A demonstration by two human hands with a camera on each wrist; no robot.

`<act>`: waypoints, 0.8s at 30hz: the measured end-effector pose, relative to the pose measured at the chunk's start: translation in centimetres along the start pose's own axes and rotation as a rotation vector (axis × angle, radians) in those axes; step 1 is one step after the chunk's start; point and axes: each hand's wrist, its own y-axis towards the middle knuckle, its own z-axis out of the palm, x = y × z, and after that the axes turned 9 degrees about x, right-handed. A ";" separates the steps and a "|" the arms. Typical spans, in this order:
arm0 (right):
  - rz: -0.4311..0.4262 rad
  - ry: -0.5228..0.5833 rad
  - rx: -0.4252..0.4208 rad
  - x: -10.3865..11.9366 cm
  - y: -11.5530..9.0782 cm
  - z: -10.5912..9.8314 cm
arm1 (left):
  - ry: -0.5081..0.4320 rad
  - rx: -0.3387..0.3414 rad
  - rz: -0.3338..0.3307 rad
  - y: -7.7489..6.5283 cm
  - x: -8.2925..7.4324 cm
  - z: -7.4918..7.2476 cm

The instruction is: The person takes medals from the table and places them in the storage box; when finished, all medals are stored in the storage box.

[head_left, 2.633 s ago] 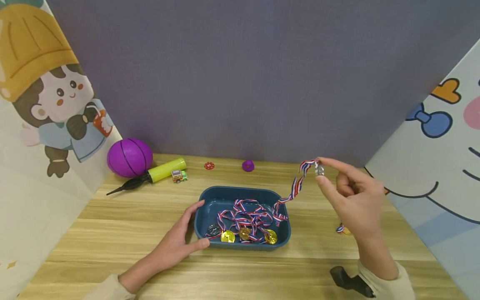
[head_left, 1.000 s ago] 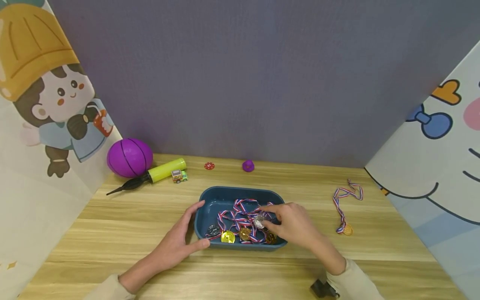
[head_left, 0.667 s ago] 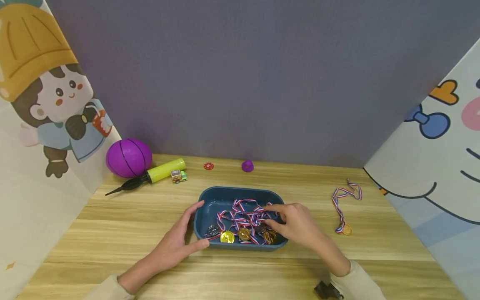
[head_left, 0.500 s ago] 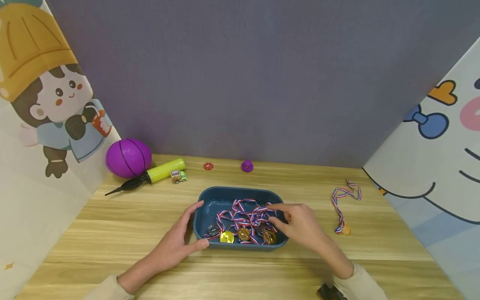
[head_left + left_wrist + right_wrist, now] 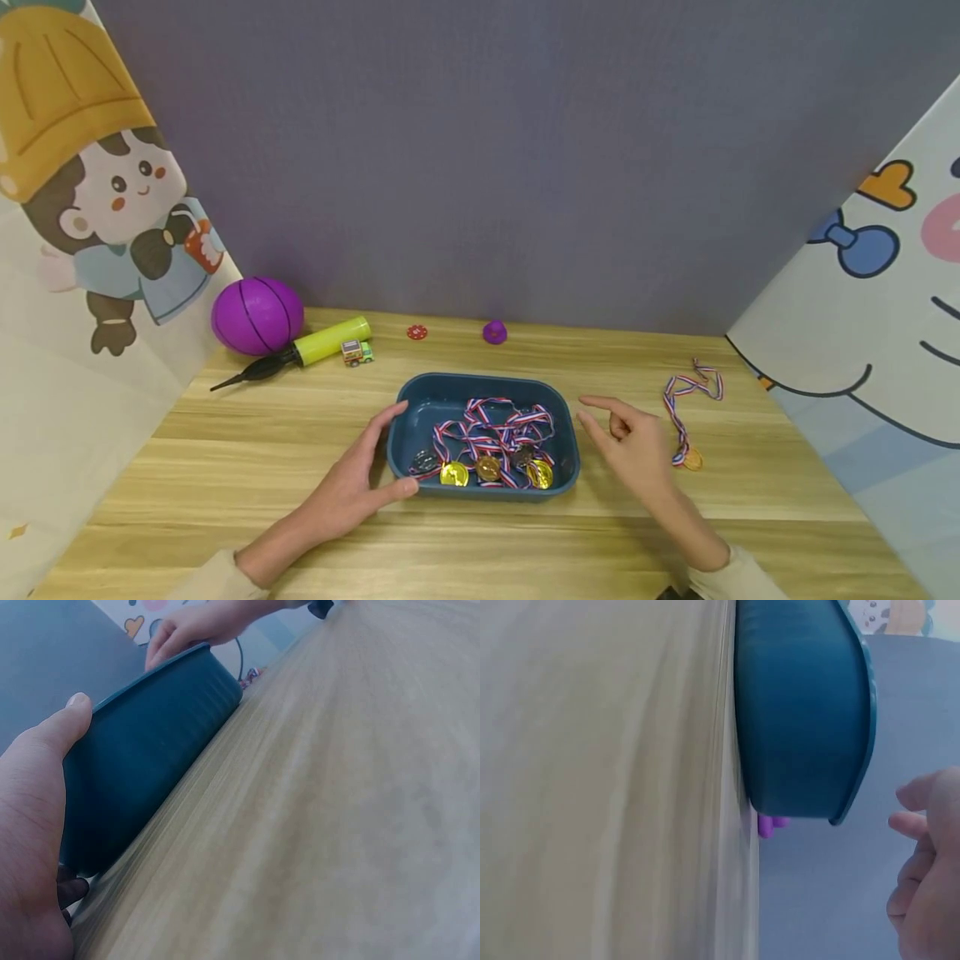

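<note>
My left hand (image 5: 348, 492) holds the left end of a dark blue plastic bin (image 5: 480, 493), its thumb at the front rim and a fingertip at the left rim. Inside the bin lies a tangle of red, white and blue ribbons (image 5: 491, 433) with several medals. A shiny gold medal (image 5: 454, 474), a bronze-toned medal (image 5: 487, 468) and another gold medal (image 5: 540, 474) lie along the front. My right hand (image 5: 637, 450) hovers just right of the bin holding nothing, index finger and thumb extended and apart, the other fingers curled. In the right wrist view, the bin's wall (image 5: 802, 712) stands beside it.
Right of my right hand, a gold medal (image 5: 693, 459) lies on the table with its ribbon (image 5: 678, 408). Toward the back are a purple ball (image 5: 257, 316), a yellow hand pump (image 5: 330, 340), a toy truck (image 5: 357, 352), a red chip (image 5: 417, 332) and a small purple object (image 5: 495, 332).
My right hand brought a silver medal with its ribbon into the bin from the right, let it go, then drew back right past the rim. My left hand stayed at the bin.
</note>
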 end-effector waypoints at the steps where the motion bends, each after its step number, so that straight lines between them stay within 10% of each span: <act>1: 0.014 0.002 -0.006 -0.2 -0.1 -0.2 | 0.001 -0.001 -0.002 0.0 0.0 0.0; 24: 0.146 -0.087 0.034 -5.6 -3.6 -4.9 | 0.021 0.002 -0.011 0.0 -0.1 0.0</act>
